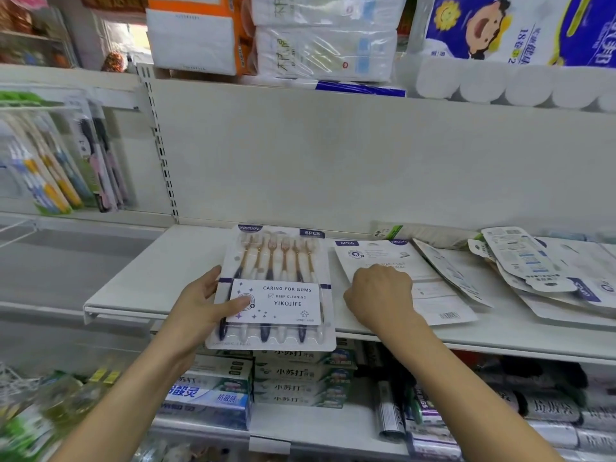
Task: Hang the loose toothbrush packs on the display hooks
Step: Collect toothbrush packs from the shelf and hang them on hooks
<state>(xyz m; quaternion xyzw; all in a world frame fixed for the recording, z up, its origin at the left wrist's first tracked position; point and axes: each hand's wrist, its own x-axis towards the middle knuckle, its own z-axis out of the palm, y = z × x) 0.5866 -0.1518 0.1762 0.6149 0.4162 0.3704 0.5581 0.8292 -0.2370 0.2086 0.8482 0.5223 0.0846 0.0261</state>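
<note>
A six-piece toothbrush pack (276,261) with a white "YIKOJIFE" label lies face up on the white shelf (150,268), its near end overhanging the shelf's front edge. My left hand (203,305) grips its left side, thumb on the label. A second pack (430,295) lies face down to the right. My right hand (380,298) rests on it with fingers curled; what they hold is hidden. Several more loose packs (533,268) are piled at the right end of the shelf.
Toothbrush packs (63,168) hang from hooks in the bay at the left. Tissue and toilet paper packs (326,38) fill the shelf above. Toothpaste boxes (300,375) sit on the shelf below. The white back panel (366,161) behind the shelf is bare.
</note>
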